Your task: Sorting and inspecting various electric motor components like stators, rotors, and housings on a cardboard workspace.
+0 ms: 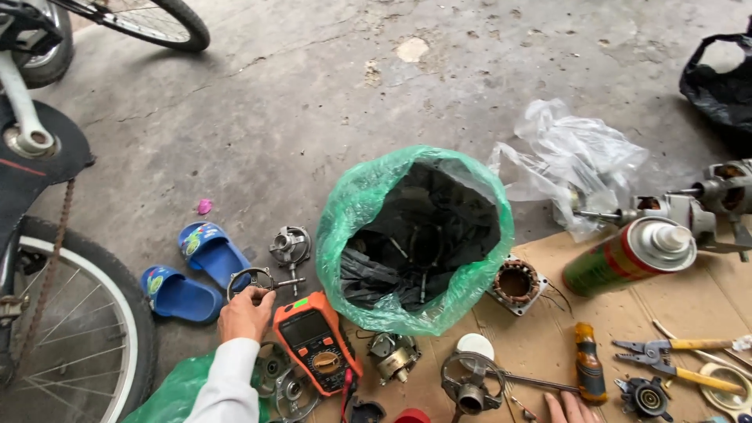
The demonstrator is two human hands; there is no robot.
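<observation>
Meter screen (306,328): grey rectangle on an orange multimeter, near left of centre.
Spray can label (607,265): green and red wrap, right, lying on cardboard.
Small bottle label (588,365): orange, possibly, near right.

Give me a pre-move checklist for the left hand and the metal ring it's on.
1. Left hand on the round grey metal ring bracket: ok, fingertips touch its lower edge.
2. Grip closed around the ring: cannot tell, fingers hide the contact.
3. Ring apart from the grey metal motor bracket with shaft: cannot tell, the two look nearly joined.
4. Orange multimeter out of the way: ok, it lies right of the hand, untouched.
5. Blue slippers apart from the ring: not ok, the nearer one sits right beside it.
6. Right hand free: cannot tell, only fingertips show at the bottom edge.
</observation>
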